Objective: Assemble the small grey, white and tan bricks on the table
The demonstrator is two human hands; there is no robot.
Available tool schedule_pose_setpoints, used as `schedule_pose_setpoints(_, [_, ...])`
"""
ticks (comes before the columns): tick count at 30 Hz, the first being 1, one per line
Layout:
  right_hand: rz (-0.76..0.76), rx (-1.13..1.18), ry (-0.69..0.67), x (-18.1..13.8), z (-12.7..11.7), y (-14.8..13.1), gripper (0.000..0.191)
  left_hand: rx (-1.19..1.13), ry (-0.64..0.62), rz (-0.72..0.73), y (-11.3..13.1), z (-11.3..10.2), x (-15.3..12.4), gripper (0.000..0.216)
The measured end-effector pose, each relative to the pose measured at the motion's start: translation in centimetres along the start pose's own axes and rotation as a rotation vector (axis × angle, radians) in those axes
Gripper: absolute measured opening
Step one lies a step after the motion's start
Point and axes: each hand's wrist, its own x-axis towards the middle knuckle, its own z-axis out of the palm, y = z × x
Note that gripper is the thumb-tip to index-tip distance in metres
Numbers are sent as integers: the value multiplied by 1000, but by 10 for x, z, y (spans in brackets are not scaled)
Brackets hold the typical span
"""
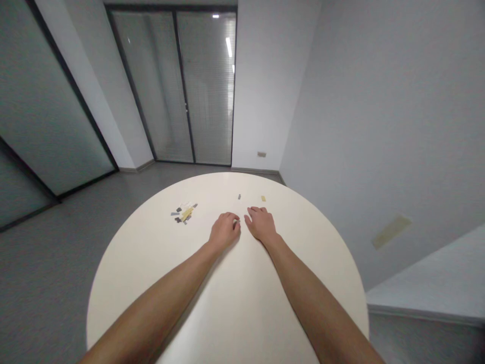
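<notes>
Both my hands rest on a round white table, close together near its far half. My left hand has its fingers curled, pinching a tiny light piece at the fingertips. My right hand lies beside it with fingers bent down toward the tabletop, thumb pointing at the left hand; whether it holds anything is hidden. A small grey piece and a small yellow piece lie just beyond the hands.
A loose heap of several small grey, yellow and white flat pieces lies to the left of my hands. Beyond the table are grey floor, a glass sliding door and a white wall on the right.
</notes>
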Motion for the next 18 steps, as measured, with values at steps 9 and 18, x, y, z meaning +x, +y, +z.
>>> schedule_pose_setpoints(9, [16, -149, -69, 39, 3, 8, 40, -5, 10, 2, -2, 2, 3, 20])
schedule_pose_setpoints(18, [31, -122, -49, 61, 14, 14, 41, -22, 10, -5, -2, 0, 4, 20])
